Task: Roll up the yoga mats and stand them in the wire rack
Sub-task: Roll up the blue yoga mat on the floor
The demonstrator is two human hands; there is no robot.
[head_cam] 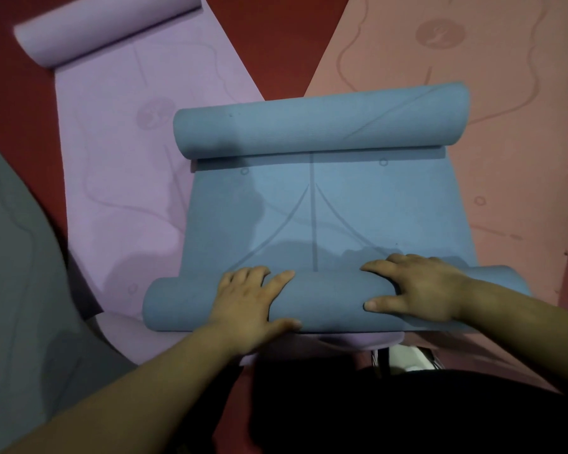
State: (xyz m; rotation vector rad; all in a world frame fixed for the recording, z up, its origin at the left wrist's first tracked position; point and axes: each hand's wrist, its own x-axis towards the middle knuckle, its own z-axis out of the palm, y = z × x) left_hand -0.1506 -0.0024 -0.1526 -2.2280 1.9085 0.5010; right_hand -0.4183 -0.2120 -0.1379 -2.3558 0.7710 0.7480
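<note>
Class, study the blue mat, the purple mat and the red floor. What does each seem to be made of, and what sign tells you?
The blue mat looks like soft foam or rubber, matte: it curls into thick rolls and shows a fine ribbed grain. The purple mat seems the same foam, matte, with faint printed lines. The floor is smooth, red; its material cannot be told.

four yoga mats (341,208) (122,142) (505,126) (14,257) (one blue), two hands (246,299) (420,286)
</note>
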